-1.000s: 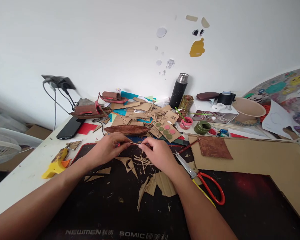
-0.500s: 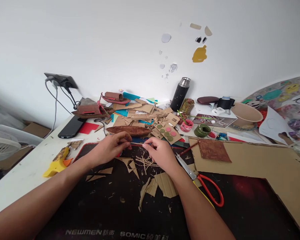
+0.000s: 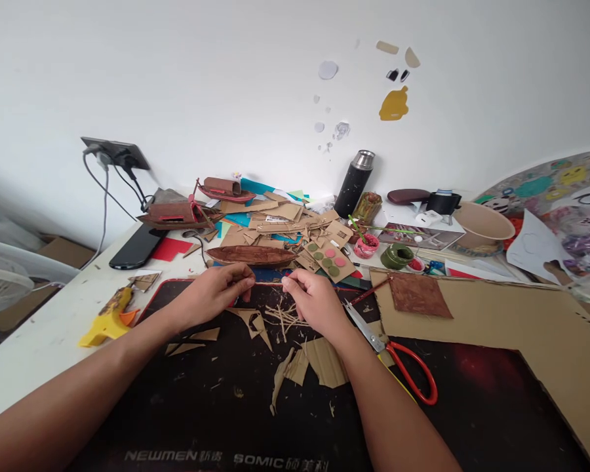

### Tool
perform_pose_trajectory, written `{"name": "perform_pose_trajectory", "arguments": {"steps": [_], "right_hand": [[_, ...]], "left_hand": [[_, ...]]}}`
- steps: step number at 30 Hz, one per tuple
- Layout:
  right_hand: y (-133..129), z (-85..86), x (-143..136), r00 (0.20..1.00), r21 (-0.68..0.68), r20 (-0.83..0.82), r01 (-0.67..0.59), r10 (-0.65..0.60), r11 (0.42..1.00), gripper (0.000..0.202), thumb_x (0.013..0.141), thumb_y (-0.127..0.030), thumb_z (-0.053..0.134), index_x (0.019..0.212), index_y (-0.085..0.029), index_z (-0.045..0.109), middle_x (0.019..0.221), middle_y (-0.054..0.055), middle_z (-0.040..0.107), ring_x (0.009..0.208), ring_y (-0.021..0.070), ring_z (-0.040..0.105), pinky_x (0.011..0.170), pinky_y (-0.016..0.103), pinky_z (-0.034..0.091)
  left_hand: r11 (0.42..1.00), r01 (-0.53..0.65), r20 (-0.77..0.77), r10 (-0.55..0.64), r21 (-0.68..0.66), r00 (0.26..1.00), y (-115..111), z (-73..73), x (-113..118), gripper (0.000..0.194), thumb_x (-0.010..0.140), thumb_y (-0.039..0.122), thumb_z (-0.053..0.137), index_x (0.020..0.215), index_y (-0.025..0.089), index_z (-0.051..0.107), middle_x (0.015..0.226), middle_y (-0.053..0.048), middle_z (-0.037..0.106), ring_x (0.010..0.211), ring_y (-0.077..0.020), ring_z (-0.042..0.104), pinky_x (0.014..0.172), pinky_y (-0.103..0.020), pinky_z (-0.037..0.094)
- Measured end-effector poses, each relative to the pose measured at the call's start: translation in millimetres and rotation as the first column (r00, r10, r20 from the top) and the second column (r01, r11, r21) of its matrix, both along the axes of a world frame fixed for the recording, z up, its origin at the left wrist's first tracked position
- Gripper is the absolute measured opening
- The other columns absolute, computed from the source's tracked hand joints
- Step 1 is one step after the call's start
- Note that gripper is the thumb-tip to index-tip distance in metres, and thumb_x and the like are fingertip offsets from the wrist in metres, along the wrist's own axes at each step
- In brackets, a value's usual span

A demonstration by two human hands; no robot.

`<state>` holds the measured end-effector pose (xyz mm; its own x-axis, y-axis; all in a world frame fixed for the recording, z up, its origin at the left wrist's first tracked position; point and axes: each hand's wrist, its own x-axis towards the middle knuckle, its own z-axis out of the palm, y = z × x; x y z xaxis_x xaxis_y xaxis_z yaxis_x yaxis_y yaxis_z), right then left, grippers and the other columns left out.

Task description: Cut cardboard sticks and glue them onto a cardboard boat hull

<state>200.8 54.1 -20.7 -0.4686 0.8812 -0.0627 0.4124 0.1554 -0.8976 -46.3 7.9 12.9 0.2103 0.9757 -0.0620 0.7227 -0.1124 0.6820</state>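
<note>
My left hand is closed in a pinch, thumb against curled fingers, above the back edge of the dark mat. Facing it, my right hand pinches thumb and fingertips together too. A thin line runs between the fingertips; whether it is a strip held in both hands or the mat's edge behind, I cannot tell. Just below lies a loose pile of thin cardboard strips. A brown model boat hull rests behind my hands. Scissors with red handles lie beside my right forearm, blades partly apart.
Cardboard scraps lie on the mat. A yellow glue gun is at left, near a phone. Two finished model boats stand behind. Paint jars, a black flask and a brown painted square are at right.
My hands have stayed in nearly the same pinched pose, with the gap between the fingertips slightly wider. The whole view has shifted a little. Nothing else has visibly moved.
</note>
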Motion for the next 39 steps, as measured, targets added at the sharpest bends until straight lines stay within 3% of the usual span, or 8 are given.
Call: {"name": "perform_pose_trajectory", "arguments": {"steps": [7, 14, 22, 31, 39], "right_hand": [[-1, 2.0, 0, 1.000, 0.022, 0.009, 0.012, -0.012, 1.000, 0.039, 0.108, -0.047, 0.051, 0.076, -0.024, 0.057, 0.047, -0.006, 0.048, 0.046, 0.0159, 0.052, 0.055, 0.028, 0.036], [2, -4.1, -1, 1.000, -0.025, -0.011, -0.008, 0.007, 1.000, 0.028, 0.105, -0.043, 0.059, 0.086, -0.024, 0.067, 0.056, -0.005, 0.060, 0.047, 0.0150, 0.058, 0.054, 0.027, 0.040], [5, -9.0, -1, 0.995, -0.053, -0.079, 0.054, -0.058, 0.997, 0.012, 0.101, -0.034, 0.066, 0.097, -0.024, 0.070, 0.062, -0.006, 0.063, 0.047, 0.0142, 0.059, 0.053, 0.027, 0.041], [4, -4.6, -1, 0.997, -0.032, -0.046, 0.060, -0.062, 0.998, 0.020, 0.104, -0.040, 0.063, 0.099, -0.022, 0.070, 0.056, -0.006, 0.059, 0.048, 0.0151, 0.059, 0.055, 0.027, 0.042], [1, 2.9, 1, 0.999, -0.028, -0.034, 0.032, -0.033, 0.999, 0.029, 0.105, -0.045, 0.060, 0.090, -0.022, 0.069, 0.050, -0.007, 0.053, 0.045, 0.0153, 0.057, 0.054, 0.027, 0.040]], "left_hand": [[1.000, -0.005, -0.041, 0.005, 0.001, 0.999, -3, -0.2, 5, 0.049, 0.106, 0.060, 0.042, 0.079, 0.025, 0.062, 0.076, 0.000, 0.069, 0.070, -0.0208, 0.064, 0.069, -0.031, 0.045], [0.995, -0.070, -0.035, 0.073, 0.076, 0.997, 1, -3.5, 2, 0.036, 0.100, 0.056, 0.054, 0.092, 0.025, 0.070, 0.084, -0.001, 0.076, 0.076, -0.0225, 0.068, 0.069, -0.032, 0.046], [0.988, -0.068, -0.055, 0.076, 0.139, 0.996, 7, -10.0, 3, 0.028, 0.095, 0.049, 0.060, 0.093, 0.025, 0.073, 0.096, -0.004, 0.080, 0.085, -0.0250, 0.070, 0.077, -0.034, 0.051], [0.994, -0.043, -0.069, 0.051, 0.105, 0.996, 4, -6.1, 2, 0.034, 0.097, 0.055, 0.059, 0.095, 0.025, 0.076, 0.097, -0.005, 0.081, 0.087, -0.0265, 0.071, 0.080, -0.035, 0.053], [0.992, 0.083, -0.102, -0.073, 0.094, 0.992, 0, -2.2, -7, 0.041, 0.103, 0.058, 0.056, 0.098, 0.026, 0.079, 0.098, -0.005, 0.081, 0.091, -0.0262, 0.072, 0.083, -0.035, 0.052]]}}
